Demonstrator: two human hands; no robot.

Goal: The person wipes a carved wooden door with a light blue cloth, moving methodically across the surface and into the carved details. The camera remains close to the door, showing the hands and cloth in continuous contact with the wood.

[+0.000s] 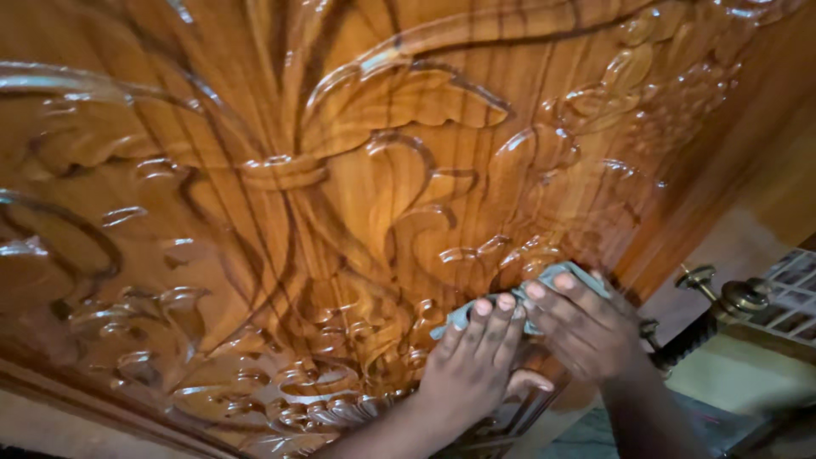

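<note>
Pressing cloth [544, 285] near panel [255, 212] edge

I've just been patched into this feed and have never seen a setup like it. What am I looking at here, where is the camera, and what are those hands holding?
There is no machine here: a person works with two bare hands, and the single picture comes from a camera worn on that person's head, looking at the hands.

Most of the view is a large carved wooden panel, glossy orange-brown, with raised leaf and scroll shapes. It looks like a door, since a brass-coloured handle sticks out at its right edge.

The left hand and the right hand lie side by side near the panel's lower right. Both press a small pale blue-grey pad flat against the carving with the fingers spread over it. It may be a cloth or an abrasive sheet; I cannot tell which.

At the far right a tiled surface shows, too blurred to describe.
</note>
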